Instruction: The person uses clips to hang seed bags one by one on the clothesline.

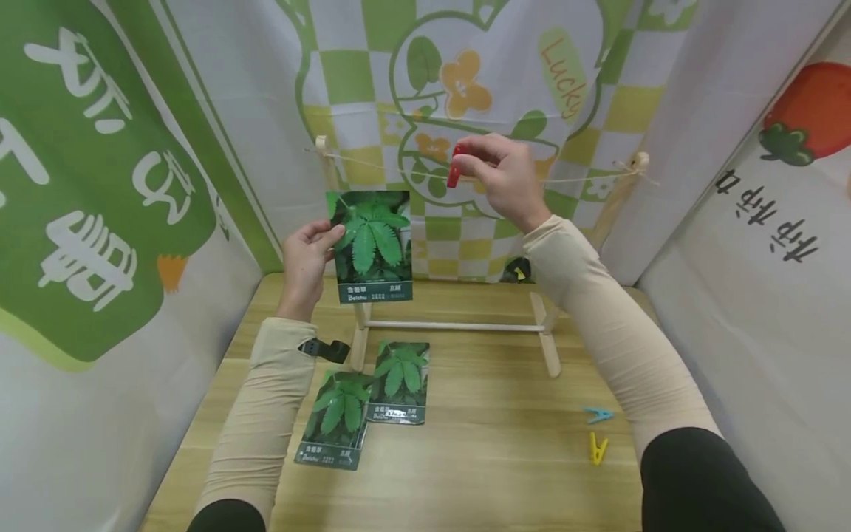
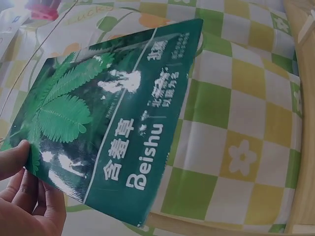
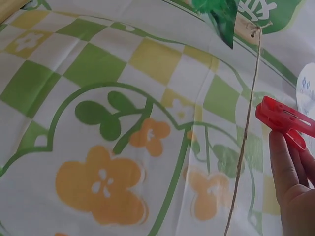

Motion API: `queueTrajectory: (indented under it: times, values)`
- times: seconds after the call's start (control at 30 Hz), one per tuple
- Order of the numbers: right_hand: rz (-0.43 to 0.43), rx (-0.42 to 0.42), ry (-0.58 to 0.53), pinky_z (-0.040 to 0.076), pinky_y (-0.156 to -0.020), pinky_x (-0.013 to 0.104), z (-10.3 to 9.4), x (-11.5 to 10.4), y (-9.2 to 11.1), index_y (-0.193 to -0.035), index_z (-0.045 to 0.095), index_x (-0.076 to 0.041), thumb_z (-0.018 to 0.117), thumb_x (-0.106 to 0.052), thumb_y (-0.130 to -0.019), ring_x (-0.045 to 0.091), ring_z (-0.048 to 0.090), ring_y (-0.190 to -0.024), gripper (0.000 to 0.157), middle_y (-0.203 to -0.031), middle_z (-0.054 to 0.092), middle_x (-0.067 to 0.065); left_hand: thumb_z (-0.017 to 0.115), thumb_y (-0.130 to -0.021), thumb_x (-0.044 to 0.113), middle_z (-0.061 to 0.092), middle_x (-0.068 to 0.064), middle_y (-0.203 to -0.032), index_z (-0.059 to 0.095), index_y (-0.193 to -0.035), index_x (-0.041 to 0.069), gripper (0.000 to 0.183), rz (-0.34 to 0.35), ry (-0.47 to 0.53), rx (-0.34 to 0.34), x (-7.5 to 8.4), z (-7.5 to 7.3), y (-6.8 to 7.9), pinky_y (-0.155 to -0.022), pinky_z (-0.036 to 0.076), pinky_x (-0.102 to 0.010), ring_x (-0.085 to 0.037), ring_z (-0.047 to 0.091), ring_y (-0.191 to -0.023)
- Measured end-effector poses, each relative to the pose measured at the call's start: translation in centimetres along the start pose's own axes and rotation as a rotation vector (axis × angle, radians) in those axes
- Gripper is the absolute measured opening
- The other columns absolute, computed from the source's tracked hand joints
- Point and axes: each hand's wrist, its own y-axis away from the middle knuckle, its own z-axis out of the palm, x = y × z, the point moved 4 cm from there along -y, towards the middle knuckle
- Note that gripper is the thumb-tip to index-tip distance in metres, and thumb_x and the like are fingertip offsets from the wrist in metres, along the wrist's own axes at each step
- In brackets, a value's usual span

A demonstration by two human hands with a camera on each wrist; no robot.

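My left hand (image 1: 307, 258) pinches the left edge of a glossy green seed packet (image 1: 372, 247), thumb on the front over its leaf picture. The packet hangs upright, just below the left part of a thin string (image 1: 585, 179) tied between two wooden posts. Between thumb and fingers, my right hand (image 1: 508, 177) holds a red clothespin (image 1: 455, 168) near the middle of that string. In the right wrist view the clothespin (image 3: 285, 118) lies to the right of the string. Two more seed packets (image 1: 335, 417) with the same picture lie on the table, edges meeting.
The wooden stand's feet (image 1: 548, 355) and white crossbar (image 1: 459, 326) stand at the table's back. A blue clothespin (image 1: 598, 414) and a yellow clothespin (image 1: 597, 448) lie at the right of the wooden table (image 1: 492, 473). Behind hangs a checkered cloth (image 1: 352, 74).
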Motion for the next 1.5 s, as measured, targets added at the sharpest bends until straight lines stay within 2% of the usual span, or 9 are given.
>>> queueTrajectory:
  times: [0.23,0.4,0.57,0.77,0.9,1.07,1.2,1.33,1.5]
  values:
    - [-0.031,-0.055,0.027,0.055,-0.084,0.023,2.9,-1.1,-2.1,-0.104,0.072,-0.002,0.067,-0.018,-0.091,0.012,0.065,-0.091,0.021,-0.099,0.068,0.009,0.072,-0.089,0.019,0.065,0.010,-0.084,0.062,-0.092,0.017,0.011,0.009,-0.012,-0.002,0.1,0.1,-0.4,-0.071,0.048,-0.018,-0.004,0.058,-0.081]
    - [-0.071,-0.008,-0.026,0.053,-0.082,0.020,4.3,-1.6,-2.7,-0.099,0.073,0.001,0.067,-0.014,-0.091,0.013,0.063,-0.088,0.018,-0.094,0.070,0.015,0.072,-0.089,0.019,0.064,0.010,-0.084,0.062,-0.092,0.018,0.010,0.022,-0.029,-0.004,0.2,0.5,-0.2,-0.074,0.047,-0.020,-0.004,0.057,-0.081]
    - [-0.097,0.019,0.039,0.044,-0.072,0.018,5.2,-2.1,-3.3,-0.095,0.075,0.000,0.068,-0.015,-0.091,0.010,0.054,-0.080,0.017,-0.094,0.073,0.014,0.072,-0.089,0.020,0.063,0.011,-0.088,0.063,-0.091,0.020,0.009,0.026,-0.035,-0.017,0.4,1.3,-0.3,-0.076,0.046,-0.021,-0.004,0.056,-0.081]
    - [-0.064,-0.017,0.043,0.054,-0.080,0.019,6.4,-2.0,-3.9,-0.097,0.075,0.001,0.067,-0.012,-0.091,0.015,0.067,-0.089,0.016,-0.097,0.074,0.014,0.072,-0.089,0.020,0.062,0.011,-0.087,0.063,-0.088,0.021,0.009,0.027,-0.031,-0.006,0.5,1.6,-0.5,-0.073,0.045,-0.020,-0.004,0.055,-0.079]
    - [-0.044,-0.037,0.079,0.055,-0.079,0.020,7.0,-1.6,-4.1,-0.098,0.075,0.000,0.067,-0.012,-0.091,0.018,0.070,-0.089,0.016,-0.098,0.074,0.013,0.072,-0.089,0.018,0.062,0.011,-0.089,0.063,-0.088,0.020,0.009,0.039,-0.026,-0.014,0.6,1.7,-0.6,-0.074,0.045,-0.019,-0.003,0.055,-0.081]
    - [-0.014,-0.114,0.112,0.055,-0.078,0.020,7.9,-1.3,-4.1,-0.103,0.075,-0.002,0.065,-0.016,-0.093,0.017,0.069,-0.089,0.020,-0.103,0.074,0.012,0.070,-0.090,0.018,0.061,0.010,-0.099,0.062,-0.091,0.020,0.008,0.086,-0.058,-0.019,0.9,1.8,-0.7,-0.079,0.046,-0.019,-0.002,0.056,-0.088]
    - [0.045,-0.218,0.169,0.055,-0.084,0.021,8.4,-0.9,-3.9,-0.114,0.071,-0.005,0.063,-0.021,-0.095,0.017,0.069,-0.099,0.026,-0.113,0.072,0.010,0.070,-0.091,0.018,0.060,0.010,-0.107,0.061,-0.093,0.020,0.009,0.072,-0.080,-0.039,0.9,1.8,-0.5,-0.082,0.046,-0.019,-0.003,0.055,-0.096]
    - [0.086,-0.311,0.208,0.053,-0.093,0.026,8.7,-0.5,-3.8,-0.124,0.066,-0.005,0.061,-0.024,-0.097,0.019,0.065,-0.109,0.034,-0.121,0.069,0.010,0.069,-0.092,0.018,0.059,0.011,-0.101,0.060,-0.096,0.019,0.009,0.057,-0.104,-0.062,0.7,1.7,-0.5,-0.084,0.046,-0.019,-0.003,0.054,-0.097]
    - [0.143,-0.338,0.191,0.052,-0.095,0.027,8.6,-0.1,-3.8,-0.129,0.062,-0.006,0.061,-0.025,-0.096,0.018,0.064,-0.112,0.038,-0.125,0.068,0.010,0.067,-0.093,0.018,0.061,0.012,-0.097,0.062,-0.096,0.019,0.006,0.065,-0.111,-0.077,0.8,1.5,-0.7,-0.083,0.047,-0.019,-0.003,0.057,-0.090]
